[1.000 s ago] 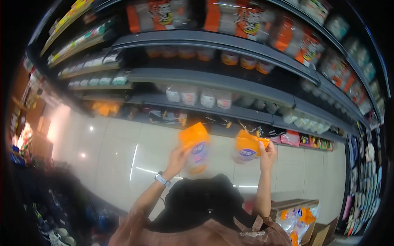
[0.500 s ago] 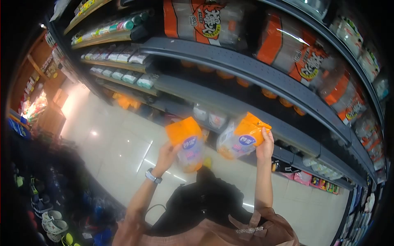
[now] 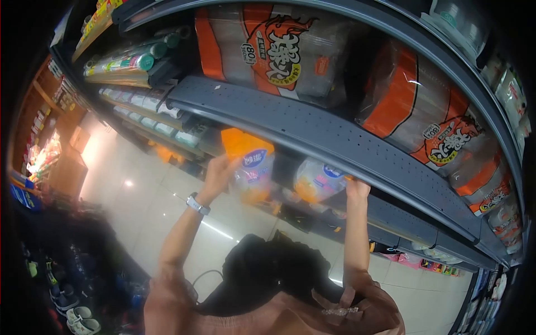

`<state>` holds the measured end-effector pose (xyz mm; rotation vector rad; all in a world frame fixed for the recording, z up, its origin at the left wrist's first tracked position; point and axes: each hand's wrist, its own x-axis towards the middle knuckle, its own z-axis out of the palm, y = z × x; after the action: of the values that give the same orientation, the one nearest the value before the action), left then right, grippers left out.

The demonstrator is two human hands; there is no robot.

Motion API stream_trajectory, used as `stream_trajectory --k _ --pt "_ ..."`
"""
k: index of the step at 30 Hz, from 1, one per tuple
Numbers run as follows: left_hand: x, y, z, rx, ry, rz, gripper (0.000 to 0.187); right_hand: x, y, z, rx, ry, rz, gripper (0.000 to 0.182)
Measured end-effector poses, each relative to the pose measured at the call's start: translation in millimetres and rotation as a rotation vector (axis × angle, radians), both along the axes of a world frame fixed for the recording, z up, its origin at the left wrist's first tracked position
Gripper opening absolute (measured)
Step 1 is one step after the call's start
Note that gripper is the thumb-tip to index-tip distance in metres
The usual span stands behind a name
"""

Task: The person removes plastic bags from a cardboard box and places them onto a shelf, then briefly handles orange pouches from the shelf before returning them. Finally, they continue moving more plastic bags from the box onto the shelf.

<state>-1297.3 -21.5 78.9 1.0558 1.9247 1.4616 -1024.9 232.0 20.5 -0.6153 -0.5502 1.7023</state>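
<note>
Orange pkgs [image 3: 251, 170] in L/R fingers [image 3: 228, 166]

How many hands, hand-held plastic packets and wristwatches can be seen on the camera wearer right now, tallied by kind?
Hands: 2, left hand and right hand
Plastic packets: 2, left-hand packet and right-hand packet
Wristwatch: 1
Total: 5

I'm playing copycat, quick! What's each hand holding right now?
Left hand: closed, holding an orange-topped bag.
Right hand: closed, holding another bag, partly hidden by the shelf.
</note>
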Motion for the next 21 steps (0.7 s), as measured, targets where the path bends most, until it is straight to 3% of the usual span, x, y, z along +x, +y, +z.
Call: stream_trajectory --k 2,8,10,12,14,16,20,21 --pt "-11.7 17.5 -4.4 0.07 0.008 0.01 0.024 -6.6 12.1 -9.0 0.014 0.136 0.075 0.04" --pt "-68.7 64.6 -20.3 0.112 0.249 -0.103 0.023 -26.4 26.7 -85.8 0.305 -0.479 -0.005 0.05" --pt "-92.0 73.2 -18.1 0.004 0.298 -0.126 0.022 -25.4 17.1 -76.2 0.361 -0.598 -0.009 0.052" --pt "-115.6 83.7 -35.5 0.3 0.541 -0.07 0.027 -16.6 -10.3 -33.5 0.379 -0.94 0.052 0.061" --pt "-130.9 82.5 -37.1 0.258 0.54 -0.021 0.032 -13.9 -13.8 -39.5 0.456 -0.963 0.046 0.066" --pt "-157.4 84.4 -56.0 0.196 0.592 0.063 0.032 -16.5 -25.4 -32.6 0.337 -0.862 0.173 0.052" --pt "-179.5 71.5 -84.4 0.085 0.333 0.081 0.032 -45.0 -29.2 -32.8 0.328 -0.941 0.226 0.047" --pt "-169.4 67.0 -83.5 0.199 0.223 0.12 0.043 -54.2 -31.2 -33.0 0.333 -0.948 0.238 0.047"
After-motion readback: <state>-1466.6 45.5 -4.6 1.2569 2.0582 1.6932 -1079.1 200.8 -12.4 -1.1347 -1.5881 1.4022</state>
